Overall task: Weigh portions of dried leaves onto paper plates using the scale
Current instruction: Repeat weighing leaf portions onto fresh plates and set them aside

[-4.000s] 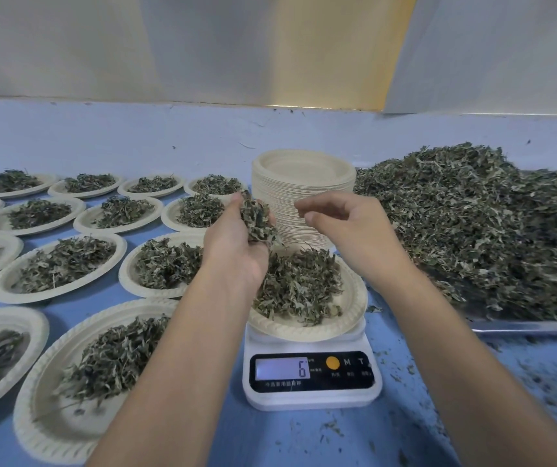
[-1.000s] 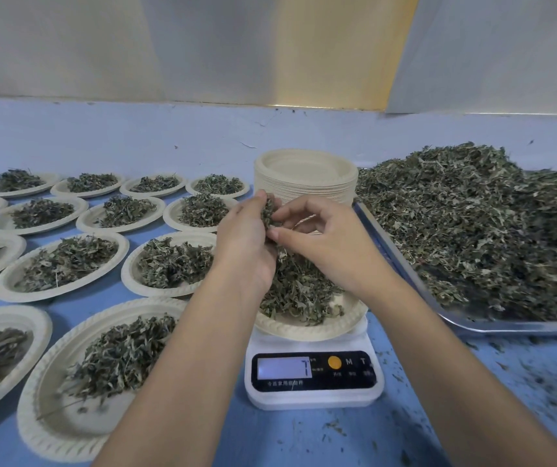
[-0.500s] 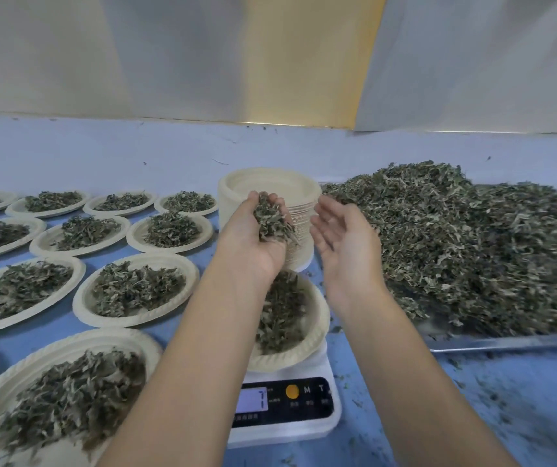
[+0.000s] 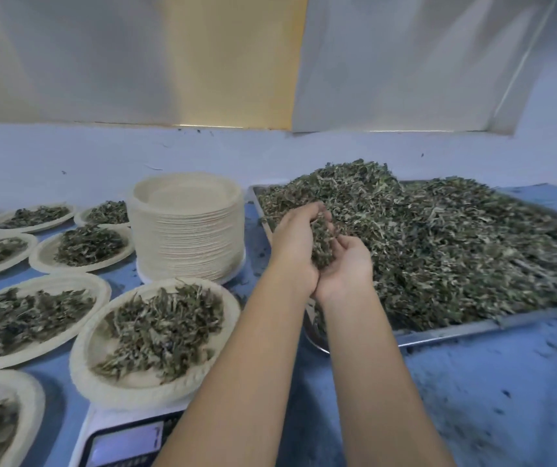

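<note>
My left hand (image 4: 292,246) holds a clump of dried leaves (image 4: 320,246), its fingers curled over it. My right hand (image 4: 349,269) lies palm up against it, cupped under the clump. Both hands hover over the left end of the metal tray (image 4: 472,326), which is heaped with dried leaves (image 4: 438,244). At the lower left, a paper plate (image 4: 101,382) with a portion of leaves (image 4: 162,328) sits on the white scale (image 4: 128,439). My left forearm hides part of the scale's display, and the reading is too blurred to make out.
A tall stack of empty paper plates (image 4: 186,230) stands behind the scale, left of the tray. Several filled plates (image 4: 31,315) cover the blue table to the left. Leaf crumbs dot the table (image 4: 489,399) at the right front. A wall rises close behind.
Both hands moved right, from above the plate on the scale to above the tray. My right hand has closed in under my left, and the view has swung right.
</note>
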{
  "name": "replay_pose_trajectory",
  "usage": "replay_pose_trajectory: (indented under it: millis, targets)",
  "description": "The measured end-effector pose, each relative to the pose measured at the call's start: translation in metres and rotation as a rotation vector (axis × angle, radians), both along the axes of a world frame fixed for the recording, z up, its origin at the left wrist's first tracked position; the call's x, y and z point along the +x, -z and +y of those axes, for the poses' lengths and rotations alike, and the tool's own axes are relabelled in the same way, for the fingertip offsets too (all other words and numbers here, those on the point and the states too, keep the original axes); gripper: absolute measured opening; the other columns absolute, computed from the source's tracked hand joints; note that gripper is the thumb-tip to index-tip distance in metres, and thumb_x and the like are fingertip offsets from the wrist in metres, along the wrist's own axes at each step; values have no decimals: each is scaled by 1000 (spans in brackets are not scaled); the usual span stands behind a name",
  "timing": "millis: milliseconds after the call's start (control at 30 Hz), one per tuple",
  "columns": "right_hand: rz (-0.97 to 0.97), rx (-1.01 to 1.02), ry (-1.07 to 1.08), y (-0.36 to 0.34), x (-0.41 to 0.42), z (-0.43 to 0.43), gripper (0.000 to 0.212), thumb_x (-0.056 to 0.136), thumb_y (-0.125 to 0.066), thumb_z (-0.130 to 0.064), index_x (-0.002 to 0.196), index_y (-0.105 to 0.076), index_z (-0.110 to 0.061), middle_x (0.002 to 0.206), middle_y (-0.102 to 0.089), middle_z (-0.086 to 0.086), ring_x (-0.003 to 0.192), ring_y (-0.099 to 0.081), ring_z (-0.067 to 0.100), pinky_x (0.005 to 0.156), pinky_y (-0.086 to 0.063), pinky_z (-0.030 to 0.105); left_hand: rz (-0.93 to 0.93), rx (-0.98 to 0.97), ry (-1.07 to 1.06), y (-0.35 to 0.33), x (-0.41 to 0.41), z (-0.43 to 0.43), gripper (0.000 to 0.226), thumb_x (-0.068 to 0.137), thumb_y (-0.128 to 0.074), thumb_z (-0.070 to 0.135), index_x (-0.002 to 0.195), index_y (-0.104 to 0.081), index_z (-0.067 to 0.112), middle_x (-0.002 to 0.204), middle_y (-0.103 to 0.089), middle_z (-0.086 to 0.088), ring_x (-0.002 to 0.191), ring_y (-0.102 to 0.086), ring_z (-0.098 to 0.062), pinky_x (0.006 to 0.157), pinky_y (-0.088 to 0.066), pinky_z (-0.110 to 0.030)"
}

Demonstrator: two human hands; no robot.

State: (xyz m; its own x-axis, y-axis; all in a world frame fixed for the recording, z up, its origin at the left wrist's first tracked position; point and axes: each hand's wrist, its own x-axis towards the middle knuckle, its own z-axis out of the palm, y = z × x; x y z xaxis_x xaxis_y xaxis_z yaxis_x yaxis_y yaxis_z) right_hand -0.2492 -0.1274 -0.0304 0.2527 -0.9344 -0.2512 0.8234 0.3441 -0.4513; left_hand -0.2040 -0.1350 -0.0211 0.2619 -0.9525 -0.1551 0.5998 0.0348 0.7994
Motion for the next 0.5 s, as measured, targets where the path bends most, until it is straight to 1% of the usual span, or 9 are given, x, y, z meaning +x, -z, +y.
replay_pose_trajectory:
  millis: [33, 100, 167, 200, 233, 300, 367, 433, 500]
  targets:
    - [-3, 34, 19, 4, -4, -3, 33, 98, -30, -18, 99, -62, -12, 124, -58, 17, 113, -56, 32, 95, -43, 38, -98, 27, -11, 5, -4, -2, 17, 93, -54, 16, 81, -65, 21, 98, -67, -2, 103, -57, -22, 90, -47, -40]
    - [9, 100, 64, 13, -13, -9, 38, 99, -30, -22, 120, -60, -11, 130, -57, 18, 116, -55, 33, 97, -42, 39, -255, 79, -19, 16, -11, -2, 17, 90, -59, 13, 81, -68, 25, 113, -66, -3, 116, -54, -25, 99, -44, -46]
    - [71, 150, 126, 21, -21, -15, 40, 100, -32, -24, 124, -58, -5, 127, -59, 17, 117, -56, 32, 95, -43, 40, -360, 100, -4, 24, -14, 1, 15, 88, -62, 14, 83, -68, 27, 116, -64, -2, 110, -56, -21, 92, -48, -36]
    - [112, 156, 163, 26, -24, -18, 39, 99, -33, -23, 122, -59, -3, 125, -60, 16, 116, -56, 30, 95, -43, 39, -396, 99, 6, 26, -15, 2, 10, 88, -64, 20, 85, -67, 29, 116, -63, 2, 107, -55, -17, 86, -48, -29]
    - [154, 148, 191, 28, -27, -21, 38, 99, -34, -22, 120, -59, -2, 124, -61, 16, 115, -57, 28, 96, -43, 38, -430, 99, 34, 27, -16, 4, 2, 88, -65, 31, 89, -66, 31, 118, -60, 6, 107, -51, -12, 85, -42, -23]
    - [245, 112, 229, 29, -31, -24, 37, 98, -36, -18, 118, -59, 1, 123, -62, 16, 115, -57, 25, 97, -40, 33, -482, 111, 125, 30, -15, 3, 33, 86, -55, 58, 108, -62, 34, 134, -50, 9, 119, -40, -11, 95, -29, -31]
    - [323, 68, 261, 27, -33, -23, 31, 97, -37, -13, 111, -60, 2, 124, -60, 16, 115, -56, 23, 96, -40, 28, -503, 113, 171, 32, -15, -2, 57, 87, -35, 70, 130, -52, 37, 147, -39, 6, 134, -30, -15, 109, -17, -43]
    - [426, 10, 252, 26, -31, -22, 24, 96, -39, -12, 93, -62, -7, 123, -62, 13, 113, -55, 19, 95, -36, 25, -489, 92, 163, 33, -15, -3, 64, 89, -23, 71, 139, -42, 37, 149, -39, 4, 139, -25, -16, 113, -7, -47]
    - [517, -51, 226, 28, -27, -20, 24, 95, -40, -14, 85, -61, -15, 120, -64, 9, 111, -54, 15, 94, -31, 24, -482, 85, 153, 33, -16, -2, 67, 88, -20, 73, 145, -31, 38, 147, -41, 2, 141, -23, -18, 114, -7, -49]
